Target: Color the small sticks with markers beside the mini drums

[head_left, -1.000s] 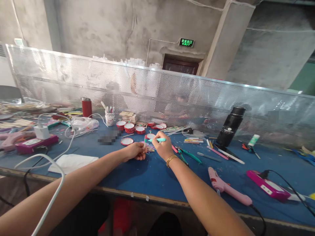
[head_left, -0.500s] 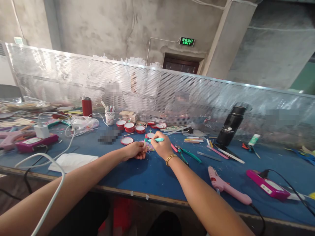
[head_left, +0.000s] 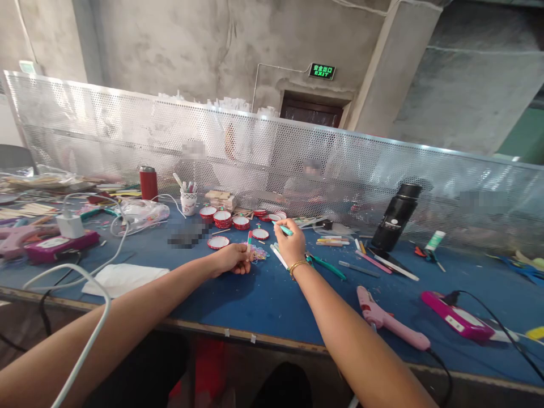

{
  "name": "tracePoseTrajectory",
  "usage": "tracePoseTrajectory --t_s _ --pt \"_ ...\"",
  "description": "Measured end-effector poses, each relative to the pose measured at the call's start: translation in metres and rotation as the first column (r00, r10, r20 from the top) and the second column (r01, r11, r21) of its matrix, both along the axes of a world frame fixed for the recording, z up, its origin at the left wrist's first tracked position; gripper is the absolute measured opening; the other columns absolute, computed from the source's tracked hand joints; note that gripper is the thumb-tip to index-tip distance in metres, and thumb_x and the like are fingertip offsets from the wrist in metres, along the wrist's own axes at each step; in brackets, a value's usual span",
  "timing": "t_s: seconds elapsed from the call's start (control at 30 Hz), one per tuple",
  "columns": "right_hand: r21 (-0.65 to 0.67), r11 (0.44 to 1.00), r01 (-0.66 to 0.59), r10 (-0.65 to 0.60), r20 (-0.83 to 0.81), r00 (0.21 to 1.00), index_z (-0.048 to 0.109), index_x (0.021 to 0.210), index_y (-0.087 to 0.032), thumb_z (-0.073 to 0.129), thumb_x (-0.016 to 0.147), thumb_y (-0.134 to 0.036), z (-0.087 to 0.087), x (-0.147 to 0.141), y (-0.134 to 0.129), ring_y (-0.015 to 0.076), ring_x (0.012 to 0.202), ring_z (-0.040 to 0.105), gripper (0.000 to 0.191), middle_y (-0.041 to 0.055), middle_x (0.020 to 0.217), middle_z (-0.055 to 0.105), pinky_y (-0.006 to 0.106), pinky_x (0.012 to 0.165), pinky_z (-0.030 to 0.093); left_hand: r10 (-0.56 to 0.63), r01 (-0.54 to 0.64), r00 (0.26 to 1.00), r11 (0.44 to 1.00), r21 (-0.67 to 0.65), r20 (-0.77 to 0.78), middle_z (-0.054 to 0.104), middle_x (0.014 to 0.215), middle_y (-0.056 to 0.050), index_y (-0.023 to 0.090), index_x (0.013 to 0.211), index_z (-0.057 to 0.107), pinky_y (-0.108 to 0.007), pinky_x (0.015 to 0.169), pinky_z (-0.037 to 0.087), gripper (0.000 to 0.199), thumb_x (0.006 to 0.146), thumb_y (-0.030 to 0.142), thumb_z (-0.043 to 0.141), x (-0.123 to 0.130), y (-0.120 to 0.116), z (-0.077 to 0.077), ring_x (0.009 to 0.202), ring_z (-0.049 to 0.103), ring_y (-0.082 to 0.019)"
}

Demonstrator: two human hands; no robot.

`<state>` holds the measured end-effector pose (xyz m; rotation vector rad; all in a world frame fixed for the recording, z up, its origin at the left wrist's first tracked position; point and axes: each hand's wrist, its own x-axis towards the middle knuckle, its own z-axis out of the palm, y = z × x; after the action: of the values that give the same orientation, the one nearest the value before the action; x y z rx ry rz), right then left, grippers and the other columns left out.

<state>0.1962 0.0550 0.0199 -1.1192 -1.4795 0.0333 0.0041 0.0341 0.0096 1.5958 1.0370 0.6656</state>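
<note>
Within right grip, teal marker

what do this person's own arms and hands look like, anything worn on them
Both forearms show no sleeves, and no gloves cover the left hand or the right hand. A gold-coloured, chain-like bracelet circles the right wrist. Nothing worn shows on the left wrist. Rings are too small to make out.
</note>
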Motion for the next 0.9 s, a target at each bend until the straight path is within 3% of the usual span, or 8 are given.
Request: tracePoseTrajectory --t_s 0.1,0.2,0.37,0.53,0.67,0.8,0.9 --pt "-0.059 0.996 0.069 -0.064 0.080 0.995 0.062 0.095 -0.023 0.044 0.086 -0.036 0.002 0.007 0.004 0.0155 0.080 0.061 0.023 0.0011 0.090 0.069 0.024 0.076 0.042 -0.006 0.006 1.000 1.000 0.011 -0.006 0.062 0.057 0.000 0.017 0.077 0.049 -0.019 0.045 0.033 0.028 0.074 0.043 0.060 0.000 -0.001 0.001 0.044 0.050 -0.008" --pt "-0.236 0.951 0.201 -0.138 0.257 0.957 0.058 0.107 -0.026 0.034 0.091 -0.029 0.006 0.016 0.007 0.0144 0.083 0.062 0.029 -0.0007 0.093 0.069 0.024 0.075 0.042 -0.021 0.021 1.000 1.000 0.020 0.000 0.062 0.058 0.000 0.018 0.078 0.050 -0.019 0.045 0.033 0.028 0.074 0.044 0.059 0.000 -0.001 0.000 0.044 0.050 -0.008" --pt "-0.363 0.861 0.357 -0.204 0.395 0.896 0.056 0.113 -0.023 0.054 0.079 -0.023 0.012 0.037 0.014 0.0205 0.084 0.064 0.034 0.0054 0.095 0.070 0.029 0.071 0.043 -0.009 0.009 1.000 1.000 0.013 -0.007 0.062 0.057 0.000 0.018 0.077 0.049 -0.019 0.044 0.032 0.031 0.074 0.046 0.060 0.002 -0.002 0.002 0.045 0.051 -0.008" --pt "-0.459 0.749 0.477 -0.169 0.564 0.809 0.069 0.073 -0.018 0.066 0.067 -0.019 0.017 0.056 0.017 0.0262 0.084 0.066 0.007 0.0135 0.083 0.071 0.033 0.072 0.045 -0.005 0.005 1.000 1.000 0.003 -0.021 0.061 0.057 0.000 0.017 0.077 0.049 -0.020 0.046 0.033 0.026 0.076 0.042 0.059 0.003 -0.008 0.008 0.046 0.050 -0.008" --pt "-0.469 0.698 0.542 -0.167 0.629 0.759 0.069 0.061 -0.015 0.070 0.060 -0.017 0.017 0.066 0.020 0.0310 0.086 0.066 0.002 0.0182 0.078 0.070 0.037 0.072 0.046 0.011 -0.011 0.999 1.000 -0.003 -0.032 0.061 0.056 0.001 0.018 0.076 0.050 -0.021 0.046 0.031 0.025 0.076 0.041 0.059 0.003 -0.010 0.011 0.046 0.050 -0.009" --pt "-0.461 0.709 0.533 -0.164 0.627 0.762 0.068 0.056 -0.017 0.073 0.060 -0.027 0.008 0.068 0.027 0.0278 0.078 0.068 0.012 0.0151 0.070 0.070 0.036 0.068 0.047 0.002 -0.002 0.999 1.000 0.004 -0.045 0.061 0.057 0.001 0.018 0.077 0.050 -0.021 0.047 0.031 0.025 0.076 0.042 0.059 0.002 -0.007 0.009 0.046 0.050 -0.009" --pt "-0.414 0.780 0.470 -0.173 0.578 0.797 0.068 0.055 -0.018 0.072 0.064 -0.037 0.000 0.066 0.032 0.0239 0.073 0.068 0.021 0.0129 0.068 0.070 0.032 0.066 0.048 -0.009 0.010 0.999 1.000 0.015 -0.040 0.062 0.057 0.001 0.018 0.077 0.050 -0.021 0.046 0.031 0.022 0.078 0.040 0.056 0.002 -0.005 0.008 0.046 0.050 -0.009"
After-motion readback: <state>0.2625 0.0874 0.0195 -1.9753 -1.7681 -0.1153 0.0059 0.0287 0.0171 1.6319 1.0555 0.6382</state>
